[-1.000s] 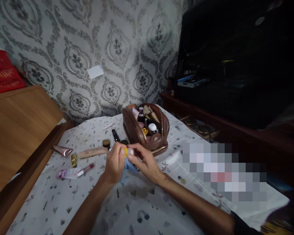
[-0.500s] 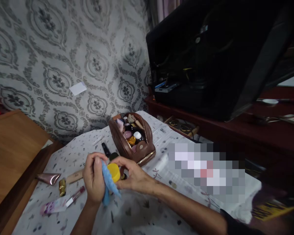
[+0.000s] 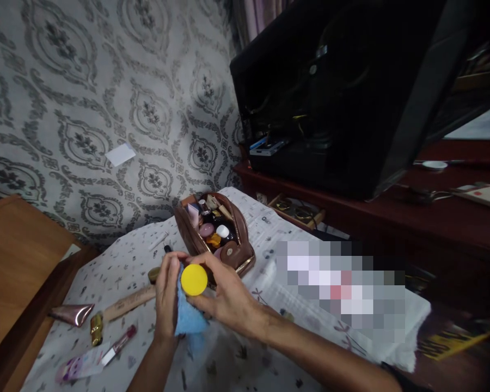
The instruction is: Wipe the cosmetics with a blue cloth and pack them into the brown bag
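Over the patterned cloth, my right hand (image 3: pixel 224 296) grips a small round container with a yellow lid (image 3: pixel 194 280), the lid's flat face turned toward me. My left hand (image 3: pixel 167 294) is closed on a light blue cloth (image 3: pixel 190 318), which presses against the container's left side and hangs below it. The container's body is mostly hidden by fingers and cloth. Just beyond my hands stands a brown cosmetic bag (image 3: pixel 188 237), unzipped and filled with jars, bottles and boxes. Left of my left hand lie a beige tube (image 3: pixel 130 303) and a lip gloss (image 3: pixel 120 344).
Toward the left edge are a shiny pink tube (image 3: pixel 73 314), a gold-coloured bottle (image 3: pixel 96 329) and a purple-and-white tube (image 3: pixel 78 366). A wooden panel (image 3: pixel 20 267) borders the left side. A large black screen (image 3: pixel 335 120) stands on the dark red desk (image 3: pixel 441 218); a blurred patch covers the cloth's right.
The yellow lid has turned to face me more squarely. The blue cloth has shifted and spreads lower beneath the container. The whole view has moved slightly.
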`<state>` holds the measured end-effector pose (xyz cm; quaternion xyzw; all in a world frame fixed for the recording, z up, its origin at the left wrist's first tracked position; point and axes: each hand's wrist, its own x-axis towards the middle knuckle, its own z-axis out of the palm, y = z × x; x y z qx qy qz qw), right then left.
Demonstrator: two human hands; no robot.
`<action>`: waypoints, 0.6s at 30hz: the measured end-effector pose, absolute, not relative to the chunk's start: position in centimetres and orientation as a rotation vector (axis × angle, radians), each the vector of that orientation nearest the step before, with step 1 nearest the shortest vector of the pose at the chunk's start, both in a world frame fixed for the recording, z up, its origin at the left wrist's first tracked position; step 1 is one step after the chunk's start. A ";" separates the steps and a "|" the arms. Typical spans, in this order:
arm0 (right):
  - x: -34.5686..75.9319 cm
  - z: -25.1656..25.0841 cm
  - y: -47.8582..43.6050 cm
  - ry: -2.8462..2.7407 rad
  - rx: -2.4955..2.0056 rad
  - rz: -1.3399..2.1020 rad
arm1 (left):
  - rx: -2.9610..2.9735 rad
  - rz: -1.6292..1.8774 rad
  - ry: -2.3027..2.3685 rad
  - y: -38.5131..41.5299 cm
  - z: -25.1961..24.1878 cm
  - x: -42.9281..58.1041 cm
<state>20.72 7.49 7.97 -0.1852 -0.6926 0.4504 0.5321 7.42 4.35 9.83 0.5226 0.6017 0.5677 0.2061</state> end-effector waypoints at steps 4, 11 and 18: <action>22.8 10.1 8.6 -1.801 -0.445 0.900 | 1.496 1.577 1.560 5.7 11.0 8.1; 25.3 12.7 12.6 -1.674 -0.491 0.984 | 2.399 1.354 1.666 9.4 12.9 7.0; 24.5 13.5 17.4 -1.865 -0.646 0.720 | 3.094 0.916 1.660 9.5 11.4 3.8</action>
